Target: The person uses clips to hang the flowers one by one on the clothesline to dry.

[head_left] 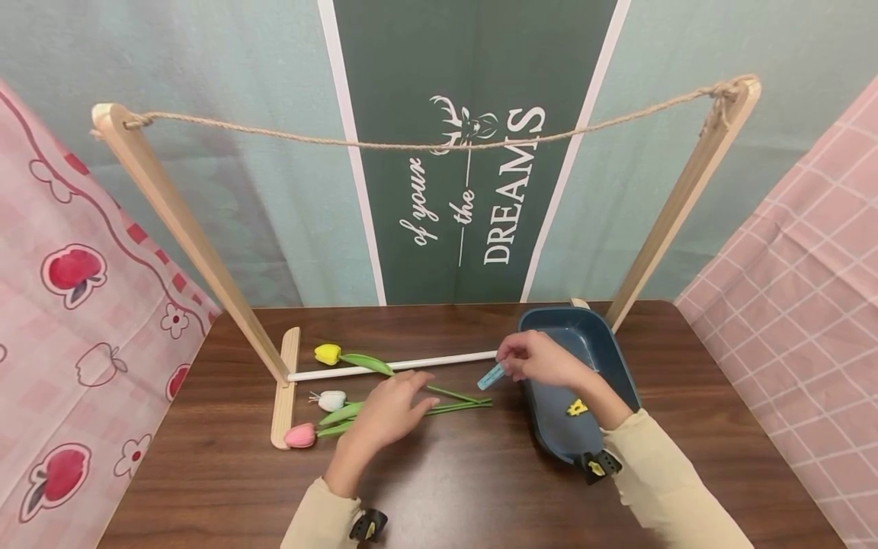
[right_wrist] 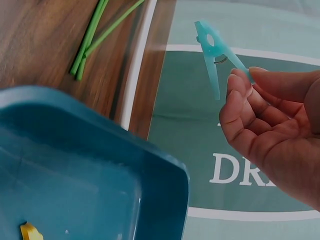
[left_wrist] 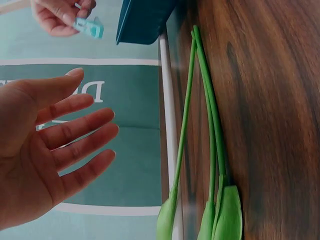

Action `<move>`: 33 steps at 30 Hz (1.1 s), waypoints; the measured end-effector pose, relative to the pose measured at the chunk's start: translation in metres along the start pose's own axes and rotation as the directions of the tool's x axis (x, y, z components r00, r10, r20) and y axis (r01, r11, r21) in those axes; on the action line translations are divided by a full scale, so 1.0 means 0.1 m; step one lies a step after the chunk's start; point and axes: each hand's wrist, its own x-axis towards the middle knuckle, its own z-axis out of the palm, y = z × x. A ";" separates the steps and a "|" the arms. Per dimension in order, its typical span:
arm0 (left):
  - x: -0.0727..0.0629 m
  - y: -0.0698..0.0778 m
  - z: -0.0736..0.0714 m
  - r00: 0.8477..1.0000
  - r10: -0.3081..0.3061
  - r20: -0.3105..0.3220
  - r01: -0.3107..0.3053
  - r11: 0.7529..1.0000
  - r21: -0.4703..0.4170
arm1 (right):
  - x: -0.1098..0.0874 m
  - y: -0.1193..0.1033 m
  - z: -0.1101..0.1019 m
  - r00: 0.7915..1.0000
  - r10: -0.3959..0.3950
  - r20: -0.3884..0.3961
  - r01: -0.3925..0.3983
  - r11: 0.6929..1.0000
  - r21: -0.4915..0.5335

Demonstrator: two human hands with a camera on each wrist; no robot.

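Between thumb and fingers my right hand (head_left: 542, 358) pinches one leg of a light blue clothespin (right_wrist: 214, 52), held up beside the blue basin (head_left: 620, 366). A small yellow piece (head_left: 577, 408) lies inside the basin. My left hand (head_left: 391, 408) is raised over the flower stems, fingers spread and holding nothing, palm showing in the left wrist view. Under and around it lie three artificial tulips: a yellow tulip (head_left: 328, 354), a white tulip (head_left: 332, 401) and a pink tulip (head_left: 300, 436). Their green stems (left_wrist: 210, 115) point toward the basin.
A wooden frame with a left post (head_left: 199, 244) and a right post (head_left: 686, 206) carries a sagging twine rope (head_left: 411, 146) across the top. A white rod (head_left: 439, 361) runs low between the posts. Curtains surround the brown table (head_left: 466, 488).
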 end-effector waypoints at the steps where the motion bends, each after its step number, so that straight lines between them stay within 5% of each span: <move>1: 0.01 0.01 0.01 1.000 0.001 0.002 -0.001 1.000 -0.001 | 0.00 -0.01 0.01 1.000 -0.002 -0.002 0.002 1.000 -0.008; 15: 0.09 0.17 0.05 0.995 0.049 -0.082 -0.050 0.999 -0.011 | 0.06 -0.16 0.11 0.998 -0.051 -0.037 0.052 0.998 0.026; 33: 0.14 0.32 0.01 0.989 0.023 -0.144 -0.030 0.998 -0.048 | 0.08 -0.29 0.22 0.996 -0.087 -0.013 0.088 0.994 0.064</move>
